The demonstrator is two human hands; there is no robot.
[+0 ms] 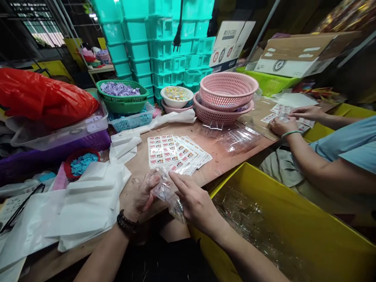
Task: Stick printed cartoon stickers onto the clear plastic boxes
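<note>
Just in front of my body, my left hand, with a dark beaded bracelet at the wrist, grips a small clear plastic package between thumb and fingers. My right hand meets it from the other side, index finger laid against the package. Below, more clear plastic pokes out from under the curled fingers of my right hand; its exact shape is hard to make out. Beyond both hands, fanned sheets of printed stickers lie on the brown tabletop.
White paper sheets lie at left, near a red bowl of blue pieces. Pink baskets and flat clear packages stand farther back. A yellow bin holds clear packages at right. A co-worker's hands handle sticker sheets.
</note>
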